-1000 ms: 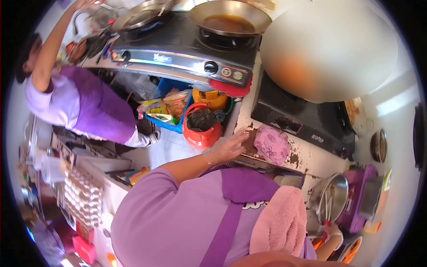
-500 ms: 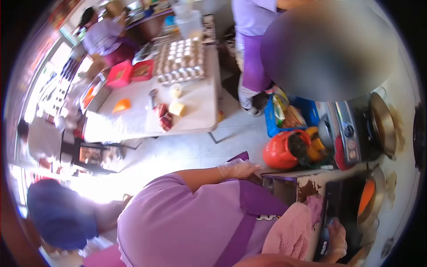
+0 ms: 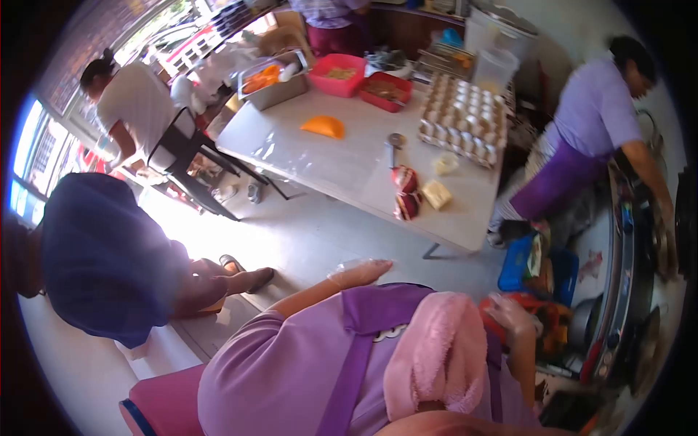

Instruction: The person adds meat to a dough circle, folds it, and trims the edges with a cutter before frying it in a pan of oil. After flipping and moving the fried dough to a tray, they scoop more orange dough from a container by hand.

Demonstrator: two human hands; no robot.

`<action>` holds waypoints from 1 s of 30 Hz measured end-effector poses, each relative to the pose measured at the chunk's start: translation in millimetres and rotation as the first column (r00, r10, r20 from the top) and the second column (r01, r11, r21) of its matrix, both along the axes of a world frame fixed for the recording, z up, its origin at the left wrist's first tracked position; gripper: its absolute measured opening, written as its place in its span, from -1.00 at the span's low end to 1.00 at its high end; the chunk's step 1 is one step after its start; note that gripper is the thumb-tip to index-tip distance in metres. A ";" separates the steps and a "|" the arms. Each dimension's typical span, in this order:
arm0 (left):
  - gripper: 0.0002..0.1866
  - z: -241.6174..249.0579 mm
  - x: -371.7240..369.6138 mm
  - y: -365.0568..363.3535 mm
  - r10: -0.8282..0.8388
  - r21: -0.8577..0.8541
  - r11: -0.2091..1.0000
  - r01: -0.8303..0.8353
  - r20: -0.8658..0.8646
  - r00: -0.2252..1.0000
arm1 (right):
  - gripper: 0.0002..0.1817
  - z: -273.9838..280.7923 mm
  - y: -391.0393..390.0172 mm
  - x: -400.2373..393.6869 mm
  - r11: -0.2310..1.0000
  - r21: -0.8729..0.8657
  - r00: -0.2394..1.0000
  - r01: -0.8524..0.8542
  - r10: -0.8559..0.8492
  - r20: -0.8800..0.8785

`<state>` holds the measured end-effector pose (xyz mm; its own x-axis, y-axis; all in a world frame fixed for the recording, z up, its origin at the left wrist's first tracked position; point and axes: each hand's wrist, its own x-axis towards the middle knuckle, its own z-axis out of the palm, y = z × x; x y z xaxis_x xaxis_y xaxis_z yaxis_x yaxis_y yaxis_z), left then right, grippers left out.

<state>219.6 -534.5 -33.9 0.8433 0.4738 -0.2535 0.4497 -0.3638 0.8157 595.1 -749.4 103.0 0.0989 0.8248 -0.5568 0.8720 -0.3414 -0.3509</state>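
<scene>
My left hand (image 3: 366, 272), in a clear plastic glove, is held out in front of my purple apron (image 3: 378, 309). Its fingers are stretched out and nothing shows in them. On the other side, my right hand (image 3: 511, 315), also gloved, is raised with fingers apart and holds nothing. It overlaps a red gas cylinder (image 3: 491, 324) in this view. A pink towel (image 3: 436, 356) lies over my chest between the arms.
Ahead is a white table (image 3: 349, 171) with egg trays (image 3: 462, 120), red containers (image 3: 338, 75), an orange piece (image 3: 323, 127), a scoop (image 3: 395, 149), a red packet (image 3: 406, 192) and a yellow block (image 3: 436, 195). Co-workers stand around; a stove (image 3: 618, 291) is at right, a blue crate (image 3: 515, 265) beside it.
My view has turned left from the stove toward the table. My right hand has left the stove area and come up in front of me. A co-worker at right now reaches over the stove.
</scene>
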 end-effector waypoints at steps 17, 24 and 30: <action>-0.06 11.4 -171.4 237.3 0.988 -0.830 -0.148 -0.538 -0.146 -0.047 | -0.37 -7.4 464.1 -241.1 0.701 -0.087 0.704 -0.708 0.711 -0.003; -0.24 -5.3 -190.5 302.3 0.966 -0.933 -0.249 -0.258 -0.222 -0.132 | -0.37 -12.5 553.1 -298.0 0.617 -0.097 0.622 -0.781 0.783 -0.028; -0.45 57.9 -194.7 322.0 0.942 -0.946 -0.322 -0.036 -0.316 -0.115 | -0.24 -37.3 578.1 -373.4 0.677 0.301 0.665 -0.672 0.730 -0.156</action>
